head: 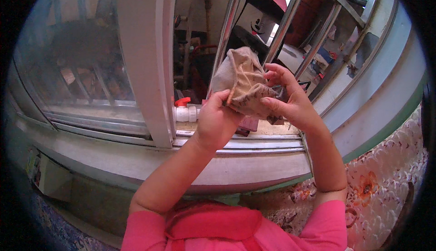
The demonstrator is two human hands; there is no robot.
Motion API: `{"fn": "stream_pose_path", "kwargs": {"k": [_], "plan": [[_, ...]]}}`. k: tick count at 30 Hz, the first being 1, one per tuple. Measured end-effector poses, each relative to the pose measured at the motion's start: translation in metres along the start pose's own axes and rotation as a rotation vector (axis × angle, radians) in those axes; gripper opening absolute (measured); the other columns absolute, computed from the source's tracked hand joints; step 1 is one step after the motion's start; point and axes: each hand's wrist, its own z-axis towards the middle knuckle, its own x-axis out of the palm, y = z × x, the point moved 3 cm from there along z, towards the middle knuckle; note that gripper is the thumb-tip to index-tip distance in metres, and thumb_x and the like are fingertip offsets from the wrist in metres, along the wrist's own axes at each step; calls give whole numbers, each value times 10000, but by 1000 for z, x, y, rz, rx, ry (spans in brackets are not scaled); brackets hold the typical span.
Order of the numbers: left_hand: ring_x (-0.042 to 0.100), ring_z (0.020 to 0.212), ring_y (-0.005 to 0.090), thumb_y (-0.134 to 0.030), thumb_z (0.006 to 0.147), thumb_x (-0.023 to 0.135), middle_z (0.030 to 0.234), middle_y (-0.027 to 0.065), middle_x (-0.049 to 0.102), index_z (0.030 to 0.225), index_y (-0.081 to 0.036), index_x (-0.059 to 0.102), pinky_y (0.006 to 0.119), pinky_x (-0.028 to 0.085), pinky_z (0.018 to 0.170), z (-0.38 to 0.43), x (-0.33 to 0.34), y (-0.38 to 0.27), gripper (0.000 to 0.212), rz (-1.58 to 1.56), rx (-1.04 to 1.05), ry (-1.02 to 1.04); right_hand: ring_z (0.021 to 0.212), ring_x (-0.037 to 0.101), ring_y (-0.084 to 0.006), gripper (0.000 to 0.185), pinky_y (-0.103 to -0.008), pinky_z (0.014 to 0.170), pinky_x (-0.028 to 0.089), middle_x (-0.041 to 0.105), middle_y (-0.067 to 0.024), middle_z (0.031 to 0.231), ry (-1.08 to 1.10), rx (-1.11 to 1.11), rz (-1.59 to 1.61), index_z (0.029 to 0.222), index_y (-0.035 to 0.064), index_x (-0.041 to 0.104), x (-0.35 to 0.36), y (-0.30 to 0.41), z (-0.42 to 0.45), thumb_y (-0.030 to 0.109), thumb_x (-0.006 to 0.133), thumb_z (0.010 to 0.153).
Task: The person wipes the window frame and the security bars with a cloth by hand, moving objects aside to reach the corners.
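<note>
A crumpled, stained beige cloth (247,84) is held up in front of the metal window bars, above the sill track. My left hand (218,120) grips its lower left side, thumb on top and fingers underneath. At the cloth's right side is my right hand (287,97), its thumb on the lower edge and its curled fingers against the upper right edge. Folds of the cloth hide some fingertips. Below the cloth, a reddish block-like object (248,125) lies on the ledge behind the track.
A white plastic pipe valve with a red handle (182,102) sits left of my left hand. Upright metal bars (226,36) stand behind the cloth. A sliding window frame (143,63) with glass is at left, a metal sill track (238,144) below. Patterned fabric (381,169) lies at right.
</note>
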Motion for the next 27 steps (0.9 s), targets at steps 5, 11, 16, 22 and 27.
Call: {"fn": "stream_pose_path", "kwargs": {"k": [5, 11, 16, 22, 27], "plan": [[466, 1181, 274, -233, 887, 300, 1275, 159, 491, 1268, 38, 420, 442, 326, 1038, -3, -11, -13, 482, -133, -1, 59, 1023, 515, -179, 704, -319, 920, 420, 489, -66, 1164, 0, 229, 165, 1323, 70, 358, -4, -15, -9, 119, 736, 732], [434, 1223, 298, -239, 879, 294, 1304, 143, 471, 1291, -22, 419, 482, 361, 1010, -2, -24, -14, 482, -194, -7, 43, 991, 582, -192, 472, -323, 874, 474, 585, -83, 1093, -103, 287, 704, 1215, 24, 473, -15, -34, -15, 64, 665, 786], [420, 1227, 340, -358, 924, 265, 1369, 124, 391, 1343, -110, 331, 548, 380, 966, 0, -23, -8, 491, -26, 7, 13, 970, 602, -183, 324, -309, 813, 515, 598, -92, 1086, -289, 176, 771, 1159, 31, 525, -41, -12, -8, 60, 592, 844], [412, 1204, 286, -577, 889, 413, 1288, 71, 401, 1320, -187, 294, 548, 417, 915, 0, -21, 10, 593, 147, -97, -84, 1052, 550, -186, 452, -310, 900, 455, 571, -91, 1127, -376, -104, 541, 1254, 61, 465, -57, 30, -2, 16, 580, 819], [429, 1177, 279, -457, 873, 545, 1258, 58, 409, 1327, -196, 323, 523, 419, 912, 3, -25, 18, 569, 257, -87, -170, 1051, 543, -175, 484, -303, 917, 438, 555, -86, 1150, -278, -62, 34, 1282, 90, 454, -67, 10, 16, -23, 544, 820]]}}
